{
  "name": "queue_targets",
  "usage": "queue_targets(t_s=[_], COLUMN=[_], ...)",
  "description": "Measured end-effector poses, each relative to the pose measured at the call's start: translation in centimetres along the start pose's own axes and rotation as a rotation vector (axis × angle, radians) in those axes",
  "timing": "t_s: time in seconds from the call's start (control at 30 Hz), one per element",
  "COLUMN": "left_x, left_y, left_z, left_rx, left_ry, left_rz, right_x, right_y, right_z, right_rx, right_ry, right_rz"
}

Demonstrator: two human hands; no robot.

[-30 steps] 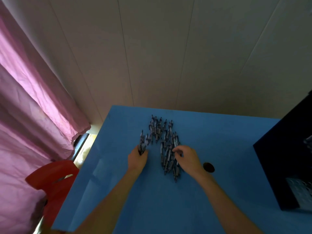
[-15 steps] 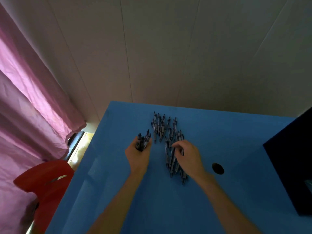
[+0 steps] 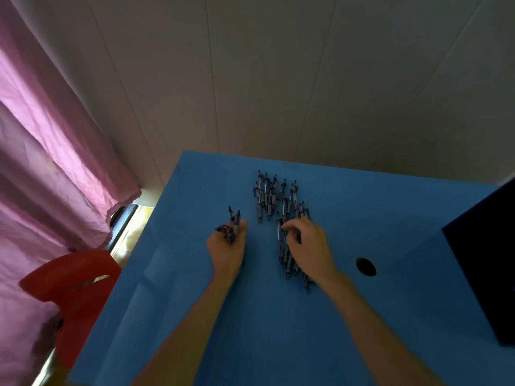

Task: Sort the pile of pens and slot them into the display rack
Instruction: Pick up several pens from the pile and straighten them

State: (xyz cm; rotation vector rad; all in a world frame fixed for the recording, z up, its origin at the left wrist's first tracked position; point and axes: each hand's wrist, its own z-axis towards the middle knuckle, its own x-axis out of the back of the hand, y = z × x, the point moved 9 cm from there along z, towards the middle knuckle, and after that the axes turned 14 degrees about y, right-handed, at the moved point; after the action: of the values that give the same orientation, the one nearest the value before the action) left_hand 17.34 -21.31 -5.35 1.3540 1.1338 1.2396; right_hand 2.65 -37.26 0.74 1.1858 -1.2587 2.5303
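A pile of dark pens with pale barrels (image 3: 274, 197) lies on the blue table (image 3: 278, 330), spreading from the far middle towards me. My left hand (image 3: 227, 249) grips a small bunch of pens (image 3: 232, 224) whose ends stick out beyond the fingers, left of the pile. My right hand (image 3: 309, 246) rests on the near part of the pile, its curled fingers pinching a pen there. The dark display rack (image 3: 485, 263) stands at the right edge, only partly in view.
A round dark hole (image 3: 366, 266) sits in the table top between my right hand and the rack. A red plastic chair (image 3: 69, 285) stands left of the table below a pink curtain (image 3: 47, 151). A pale panelled wall rises behind the table.
My left hand has lifted its bunch of pens a little off the table and away from the pile. My right hand has stayed on the pile, fingers working at a pen.
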Motion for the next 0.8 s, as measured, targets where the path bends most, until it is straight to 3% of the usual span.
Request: queue_targets(t_s=[0.23,0.37,0.53,0.8], left_x=[2.0,2.0,0.7,-0.5], left_y=[2.2,1.8,2.5,4.1], left_z=[0.2,0.4,0.4,-1.8], left_rx=[-0.070,-0.030,-0.121,0.089], left_ry=[0.079,0.044,-0.111,-0.364], left_rz=[-0.018,0.004,0.180,0.222], right_x=[0.7,1.5,2.0,4.3], right_y=[-0.5,-0.9,-1.1,-1.2], right_z=[-0.6,-0.8,-1.0,-1.7], right_rx=[-0.042,-0.047,-0.052,-0.148], right_ry=[-0.003,0.008,0.004,-0.022], right_rz=[0.015,0.011,-0.020,-0.013])
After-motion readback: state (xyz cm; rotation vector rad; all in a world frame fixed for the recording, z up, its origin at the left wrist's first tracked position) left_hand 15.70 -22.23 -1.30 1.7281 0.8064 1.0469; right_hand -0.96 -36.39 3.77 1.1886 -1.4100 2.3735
